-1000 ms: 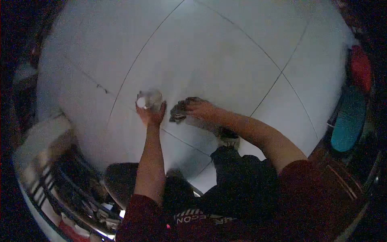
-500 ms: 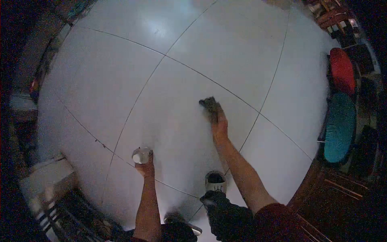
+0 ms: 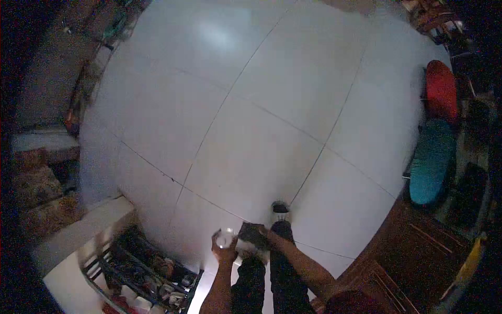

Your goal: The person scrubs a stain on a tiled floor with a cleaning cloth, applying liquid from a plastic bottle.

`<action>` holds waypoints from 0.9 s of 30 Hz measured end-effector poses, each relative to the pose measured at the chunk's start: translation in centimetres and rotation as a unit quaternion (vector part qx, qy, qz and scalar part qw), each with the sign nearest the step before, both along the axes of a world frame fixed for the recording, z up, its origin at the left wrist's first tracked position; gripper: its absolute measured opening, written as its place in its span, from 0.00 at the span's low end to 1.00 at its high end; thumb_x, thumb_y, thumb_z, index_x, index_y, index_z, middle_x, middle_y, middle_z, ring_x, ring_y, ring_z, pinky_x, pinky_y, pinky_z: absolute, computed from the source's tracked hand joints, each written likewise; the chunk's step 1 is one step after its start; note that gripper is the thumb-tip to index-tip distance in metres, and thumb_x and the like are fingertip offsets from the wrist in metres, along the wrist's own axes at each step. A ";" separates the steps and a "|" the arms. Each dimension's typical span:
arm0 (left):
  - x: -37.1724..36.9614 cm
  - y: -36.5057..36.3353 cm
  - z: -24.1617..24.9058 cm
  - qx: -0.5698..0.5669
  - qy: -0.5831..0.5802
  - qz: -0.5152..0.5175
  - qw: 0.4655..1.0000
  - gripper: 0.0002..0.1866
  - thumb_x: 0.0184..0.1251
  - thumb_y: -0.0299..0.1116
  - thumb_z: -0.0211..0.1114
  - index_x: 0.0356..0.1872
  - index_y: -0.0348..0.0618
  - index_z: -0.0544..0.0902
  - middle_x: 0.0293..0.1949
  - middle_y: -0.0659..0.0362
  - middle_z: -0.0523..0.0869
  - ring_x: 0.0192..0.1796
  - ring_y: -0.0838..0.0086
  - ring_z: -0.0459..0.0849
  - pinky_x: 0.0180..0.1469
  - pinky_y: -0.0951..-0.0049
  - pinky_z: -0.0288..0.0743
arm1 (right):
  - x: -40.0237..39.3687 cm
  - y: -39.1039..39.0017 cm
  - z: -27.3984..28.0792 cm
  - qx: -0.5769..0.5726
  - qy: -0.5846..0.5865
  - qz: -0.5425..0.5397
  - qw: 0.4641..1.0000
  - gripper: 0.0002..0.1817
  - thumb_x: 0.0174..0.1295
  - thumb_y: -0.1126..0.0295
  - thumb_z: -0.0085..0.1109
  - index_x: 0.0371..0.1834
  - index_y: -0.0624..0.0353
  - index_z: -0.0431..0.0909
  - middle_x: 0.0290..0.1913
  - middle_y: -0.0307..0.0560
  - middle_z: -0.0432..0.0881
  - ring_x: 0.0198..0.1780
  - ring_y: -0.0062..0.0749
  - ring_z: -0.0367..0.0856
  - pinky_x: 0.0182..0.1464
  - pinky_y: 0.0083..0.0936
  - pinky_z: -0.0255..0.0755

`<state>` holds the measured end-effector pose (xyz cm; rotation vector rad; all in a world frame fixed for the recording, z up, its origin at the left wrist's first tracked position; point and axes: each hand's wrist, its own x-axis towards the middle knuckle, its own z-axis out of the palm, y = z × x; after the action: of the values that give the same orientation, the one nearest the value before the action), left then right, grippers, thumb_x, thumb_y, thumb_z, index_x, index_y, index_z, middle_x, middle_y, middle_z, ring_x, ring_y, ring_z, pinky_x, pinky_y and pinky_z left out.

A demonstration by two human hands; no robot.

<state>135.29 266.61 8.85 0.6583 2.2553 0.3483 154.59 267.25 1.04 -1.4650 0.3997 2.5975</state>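
Low in the head view, near my legs, my left hand (image 3: 225, 254) is wrapped round a clear, round cup-like container (image 3: 226, 238) that catches the light. Just to its right, my right hand (image 3: 267, 235) grips a dark cloth (image 3: 252, 233), which hangs bunched in front of my legs. Both hands are close together, with the cloth beside the container. The fingers of my right hand are partly blurred in the dim light.
Pale tiled floor (image 3: 246, 131) stretches ahead. My shoe (image 3: 281, 210) stands on it. At the right are a red oval seat-like thing (image 3: 442, 91) and a teal one (image 3: 432, 162), with brown wooden panelling (image 3: 413, 256) below. A rack with assorted items (image 3: 151, 267) stands lower left.
My right hand has drawn the cloth back from over the floor toward my legs. My left hand with the container has shifted right and closer to it. The view has turned slightly left.
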 end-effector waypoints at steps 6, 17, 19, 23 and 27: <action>2.2 8.3 7.6 0.096 0.016 -0.171 0.980 0.38 0.45 0.44 0.85 0.55 0.36 0.78 0.48 0.47 0.85 0.51 0.57 0.85 0.56 0.60 0.79 | 8.4 9.9 3.5 0.138 0.032 0.114 0.983 0.42 0.66 0.37 0.57 0.70 0.63 0.68 0.49 0.49 0.83 0.42 0.35 0.82 0.40 0.34 0.80; 7.0 33.0 25.0 0.221 -0.180 0.026 0.958 0.34 0.50 0.38 0.81 0.58 0.41 0.77 0.50 0.52 0.85 0.53 0.64 0.84 0.55 0.62 0.80 | 21.2 35.0 19.8 0.395 -0.195 0.003 0.898 0.36 0.69 0.42 0.57 0.68 0.62 0.70 0.48 0.48 0.84 0.43 0.34 0.83 0.40 0.35 0.80; 5.1 36.0 22.5 0.195 -0.106 -0.025 0.975 0.35 0.51 0.38 0.81 0.60 0.40 0.76 0.53 0.49 0.84 0.54 0.60 0.84 0.55 0.59 0.80 | 23.2 40.3 21.6 0.429 -0.197 0.001 0.882 0.35 0.69 0.43 0.57 0.67 0.61 0.71 0.48 0.48 0.84 0.43 0.34 0.83 0.40 0.35 0.80; -1.0 26.4 22.9 0.291 0.028 -0.144 0.945 0.39 0.48 0.43 0.83 0.61 0.41 0.74 0.52 0.46 0.85 0.54 0.55 0.85 0.56 0.56 0.80 | 17.3 25.9 20.4 0.425 -0.201 0.017 0.882 0.33 0.70 0.43 0.55 0.65 0.61 0.73 0.48 0.47 0.85 0.43 0.33 0.84 0.39 0.35 0.80; -1.3 29.7 28.7 0.259 -0.035 -0.136 0.956 0.40 0.46 0.44 0.84 0.61 0.45 0.72 0.50 0.49 0.86 0.54 0.55 0.86 0.56 0.57 0.80 | 16.0 30.4 33.9 0.431 -0.191 0.005 0.882 0.34 0.71 0.39 0.49 0.64 0.59 0.75 0.49 0.46 0.85 0.43 0.35 0.86 0.39 0.36 0.81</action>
<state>133.96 296.29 37.55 1.1901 1.9743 0.8227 170.59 297.61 34.98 -1.5080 -0.7194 1.9350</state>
